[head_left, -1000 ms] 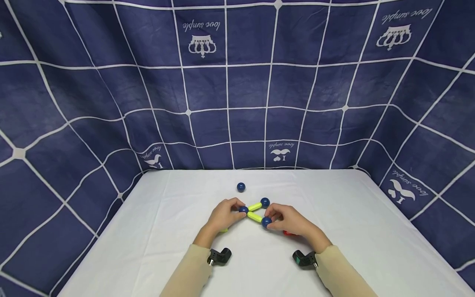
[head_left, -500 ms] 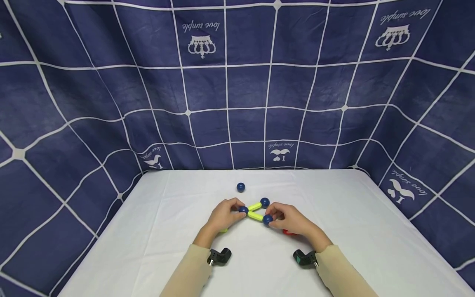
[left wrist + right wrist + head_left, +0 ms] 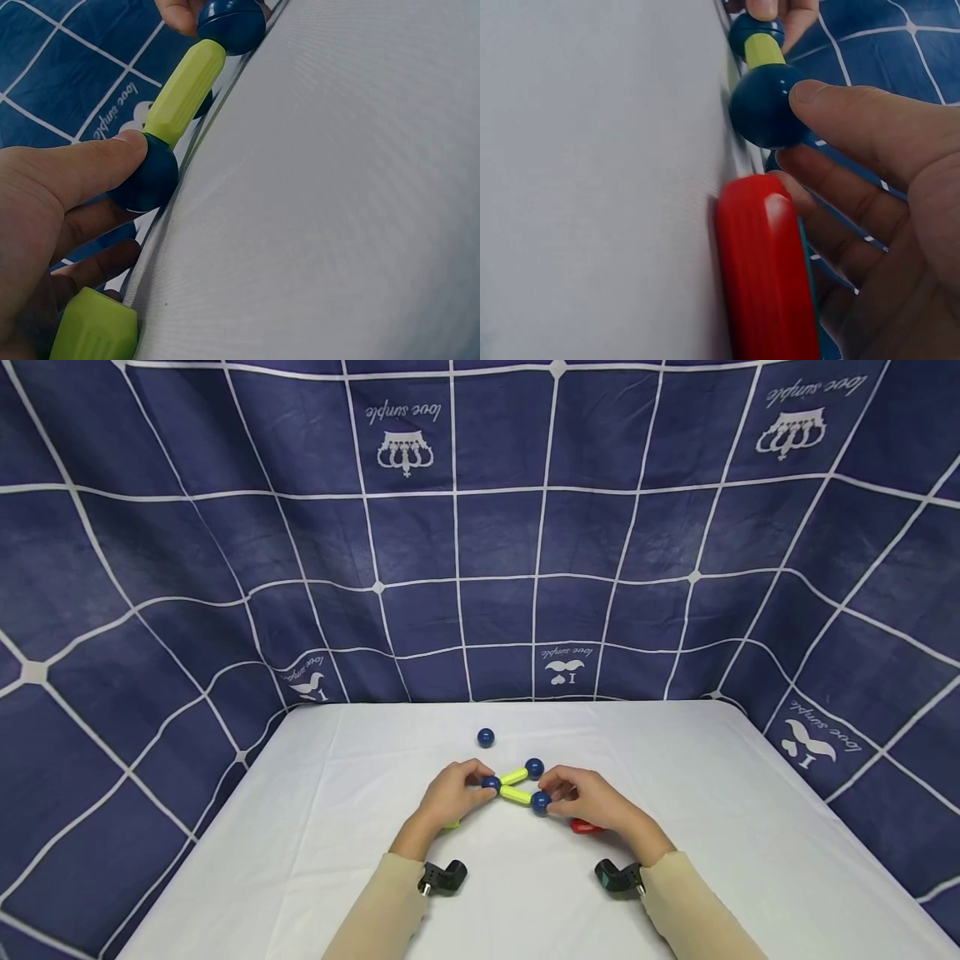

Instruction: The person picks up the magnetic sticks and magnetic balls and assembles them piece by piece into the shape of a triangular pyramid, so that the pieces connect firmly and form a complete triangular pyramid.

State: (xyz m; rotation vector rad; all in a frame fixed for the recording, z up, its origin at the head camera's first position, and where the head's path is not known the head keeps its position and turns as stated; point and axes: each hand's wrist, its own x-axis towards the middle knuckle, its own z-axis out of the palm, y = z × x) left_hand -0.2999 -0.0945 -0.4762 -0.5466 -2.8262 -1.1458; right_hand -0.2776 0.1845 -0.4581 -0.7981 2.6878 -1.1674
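Two yellow-green rods, a near one [image 3: 516, 795] and a far one [image 3: 513, 776], form a V with blue balls at their ends. My left hand [image 3: 452, 793] pinches the ball at the V's point [image 3: 146, 176] between thumb and fingers. At the near rod's other end, my right hand [image 3: 588, 797] holds a second blue ball [image 3: 765, 109], thumb on one side and fingers on the other. The far rod ends in a third blue ball [image 3: 534, 768], lying just beyond my right fingertips and untouched.
A loose blue ball [image 3: 486, 737] lies farther back on the white-covered table [image 3: 360, 877]. Below my right hand is a red piece [image 3: 765, 262] with a teal edge behind it. Another yellow-green piece [image 3: 96, 326] shows under my left hand. A blue checked curtain [image 3: 495, 535] stands behind.
My right hand has shifted slightly away from me and to the right with its ball, swinging the near rod and narrowing the V. More of the red piece shows. My left hand stays in place.
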